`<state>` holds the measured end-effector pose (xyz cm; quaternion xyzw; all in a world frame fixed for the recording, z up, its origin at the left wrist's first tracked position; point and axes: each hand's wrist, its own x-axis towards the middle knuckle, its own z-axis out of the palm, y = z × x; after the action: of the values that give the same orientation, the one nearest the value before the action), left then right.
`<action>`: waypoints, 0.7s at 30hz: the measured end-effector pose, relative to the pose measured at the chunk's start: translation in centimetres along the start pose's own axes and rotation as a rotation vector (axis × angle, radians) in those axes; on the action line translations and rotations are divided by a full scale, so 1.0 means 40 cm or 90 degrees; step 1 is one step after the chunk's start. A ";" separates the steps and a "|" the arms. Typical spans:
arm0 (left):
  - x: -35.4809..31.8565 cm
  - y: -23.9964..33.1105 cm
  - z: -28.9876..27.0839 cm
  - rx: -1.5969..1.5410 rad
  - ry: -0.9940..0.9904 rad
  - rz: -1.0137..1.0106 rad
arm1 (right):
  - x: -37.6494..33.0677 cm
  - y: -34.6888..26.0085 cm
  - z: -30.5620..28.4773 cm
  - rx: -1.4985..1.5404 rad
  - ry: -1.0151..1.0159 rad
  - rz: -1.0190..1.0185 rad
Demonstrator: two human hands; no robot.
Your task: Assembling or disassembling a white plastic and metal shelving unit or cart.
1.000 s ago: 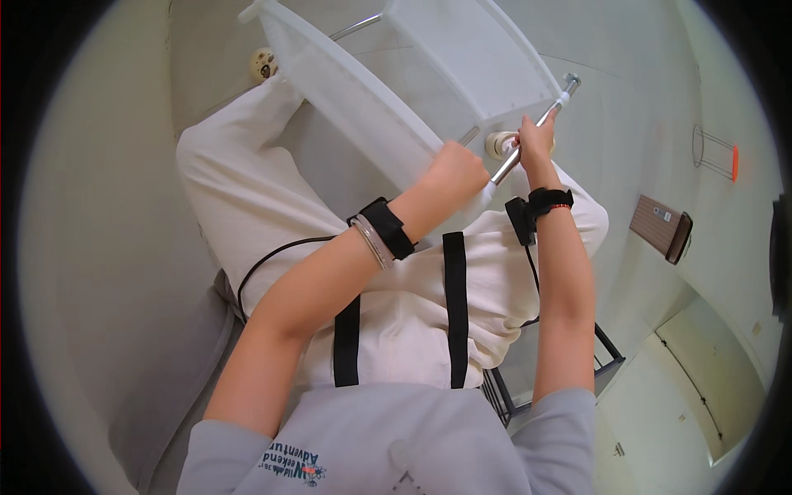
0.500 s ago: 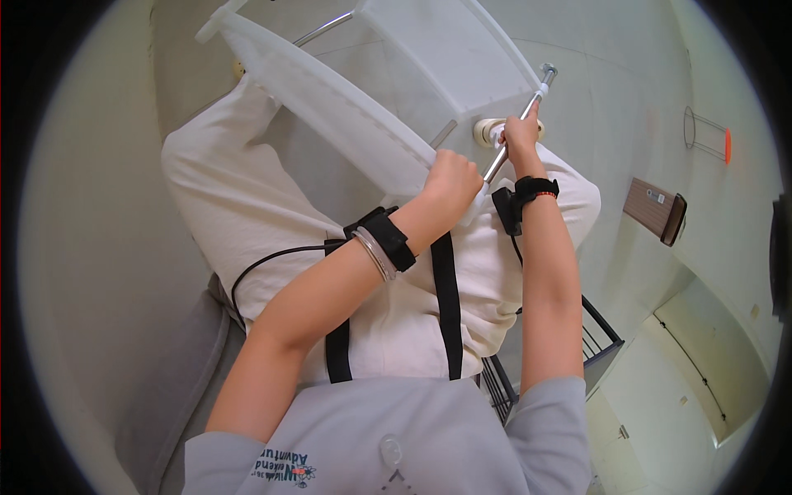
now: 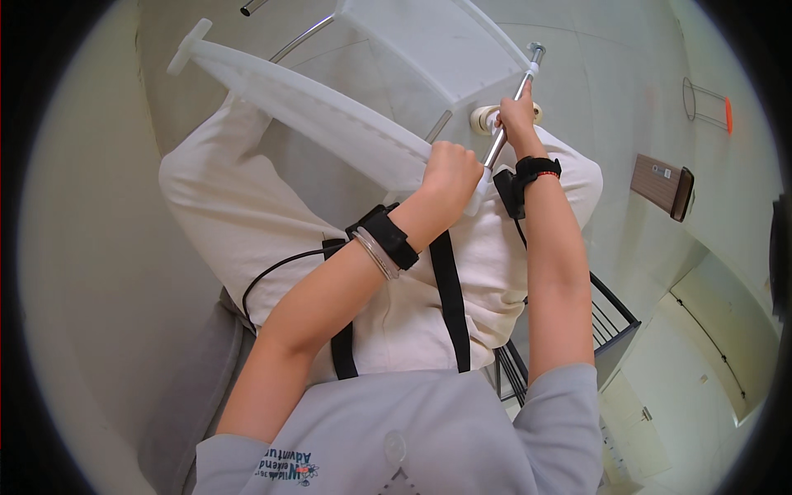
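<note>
A frame of white plastic panels and chrome tubes stands tilted between my legs. My left hand (image 3: 452,177) is closed at the near right end of the long white panel (image 3: 305,115), and its fingers hide part of the joint there. My right hand (image 3: 517,120) is wrapped round a chrome tube (image 3: 497,148) that runs from that joint up to the corner of a second white panel (image 3: 437,45). Beyond that corner the tube ends in a small metal cap (image 3: 536,49). Another chrome tube (image 3: 305,37) links the two panels farther left.
A brown box-like object (image 3: 660,183) and a wire piece with an orange end (image 3: 718,111) lie on the floor to the right. A black metal rack (image 3: 610,318) stands by my right elbow, and a grey cushioned seat (image 3: 190,388) is at lower left.
The far left end of the long panel has come lower and left in the picture. A dark tube end now shows at the top. Both hands keep their hold.
</note>
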<state>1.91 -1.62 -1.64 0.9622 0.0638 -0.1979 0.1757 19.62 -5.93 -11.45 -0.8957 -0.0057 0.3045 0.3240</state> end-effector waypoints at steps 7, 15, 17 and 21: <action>-0.002 0.003 -0.006 0.002 0.006 -0.013 | 0.002 -0.005 0.003 0.021 -0.017 -0.004; -0.011 -0.005 -0.015 0.015 -0.004 -0.016 | -0.012 -0.024 0.007 0.030 -0.019 0.009; -0.009 -0.004 -0.013 0.016 0.007 -0.018 | -0.012 -0.025 0.005 0.031 -0.023 0.014; -0.009 0.000 -0.017 0.002 0.033 -0.016 | 0.001 -0.022 -0.003 0.004 -0.017 -0.011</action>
<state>1.84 -1.39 -0.90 0.9665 0.0804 -0.1750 0.1696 19.89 -5.31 -10.90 -0.8904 -0.0170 0.3138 0.3294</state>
